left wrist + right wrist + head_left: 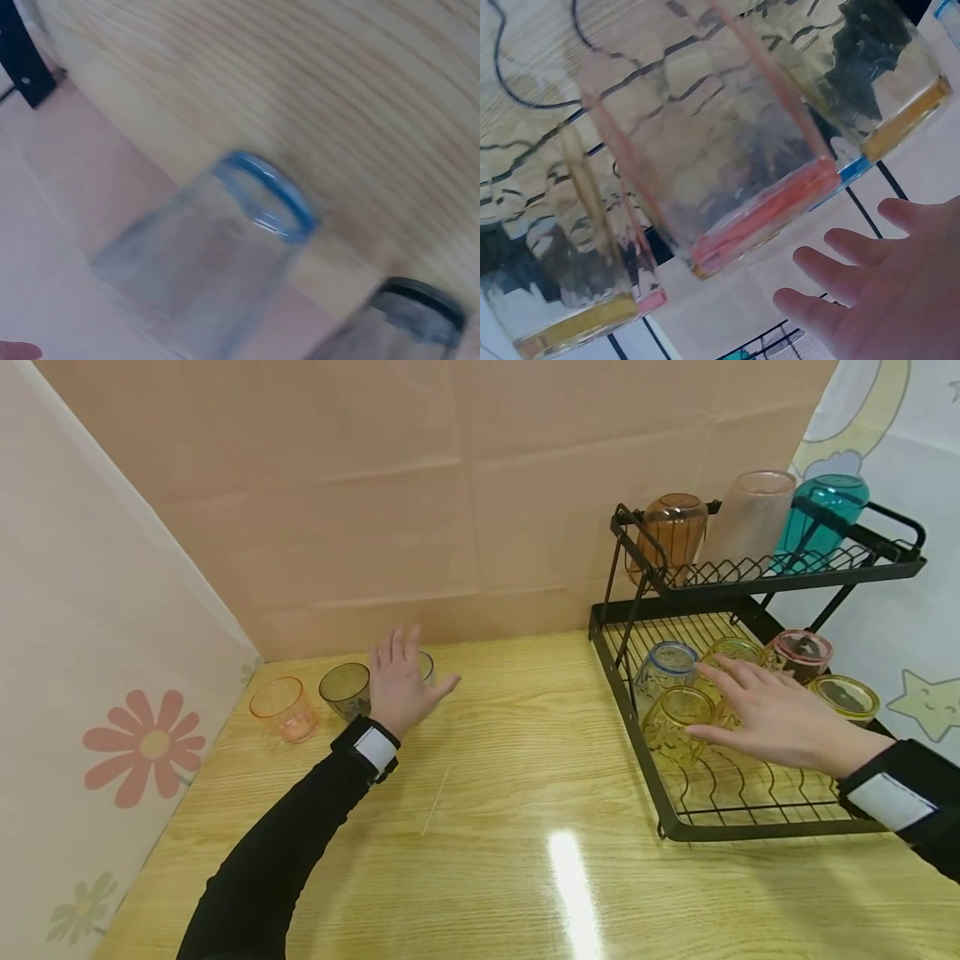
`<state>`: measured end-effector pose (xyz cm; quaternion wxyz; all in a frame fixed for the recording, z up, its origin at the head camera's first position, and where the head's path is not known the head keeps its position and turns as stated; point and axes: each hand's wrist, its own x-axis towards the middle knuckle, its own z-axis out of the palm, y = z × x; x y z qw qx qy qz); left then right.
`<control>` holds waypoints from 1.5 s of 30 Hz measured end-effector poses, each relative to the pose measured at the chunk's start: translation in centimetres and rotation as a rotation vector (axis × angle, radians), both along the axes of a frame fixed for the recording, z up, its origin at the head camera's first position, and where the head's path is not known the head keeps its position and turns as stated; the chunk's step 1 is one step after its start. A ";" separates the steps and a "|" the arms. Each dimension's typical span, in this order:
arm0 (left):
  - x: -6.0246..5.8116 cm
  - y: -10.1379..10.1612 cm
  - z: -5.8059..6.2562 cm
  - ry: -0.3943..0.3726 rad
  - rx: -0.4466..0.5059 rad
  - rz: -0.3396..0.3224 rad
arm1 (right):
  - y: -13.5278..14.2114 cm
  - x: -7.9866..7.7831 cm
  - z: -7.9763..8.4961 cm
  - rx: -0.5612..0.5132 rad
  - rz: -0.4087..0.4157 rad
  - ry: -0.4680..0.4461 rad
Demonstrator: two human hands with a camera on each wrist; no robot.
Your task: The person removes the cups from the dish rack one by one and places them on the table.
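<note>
At the back of the table my left hand (401,687) reaches out with fingers straight and thumb spread. It partly hides a clear glass (427,667), whose blue band (270,196) shows in the left wrist view. Beside that glass are a dark olive glass (347,687) and an orange-pink glass (287,710). Over the rack's lower tier my right hand (783,714) extends with fingers apart, gripping nothing. It overlaps several upturned glasses, among them a yellow glass (675,727), a blue-ringed glass (666,670) and a pink-ringed glass (727,157).
A black two-tier dish rack (671,822) stands on the right of the wooden table (487,860). Its upper tier carries a brown glass (672,531), a frosted pale-pink glass (750,518) and a teal glass (825,514). Cloth walls (375,510) stand behind and beside.
</note>
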<state>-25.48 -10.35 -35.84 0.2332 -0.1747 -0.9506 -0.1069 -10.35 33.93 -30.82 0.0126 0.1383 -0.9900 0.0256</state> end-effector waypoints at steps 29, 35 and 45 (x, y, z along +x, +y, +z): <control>7.8 8.5 1.0 -0.041 0.048 -0.284 | -3.7 -1.7 -1.8 -0.060 -0.004 -0.040; 9.0 9.8 0.3 -0.069 0.041 -0.315 | -4.2 -2.1 -2.4 -0.054 -0.049 -0.030; 10.6 11.5 -0.6 -0.096 0.016 -0.367 | -4.7 -2.7 -3.0 -0.022 -0.054 0.052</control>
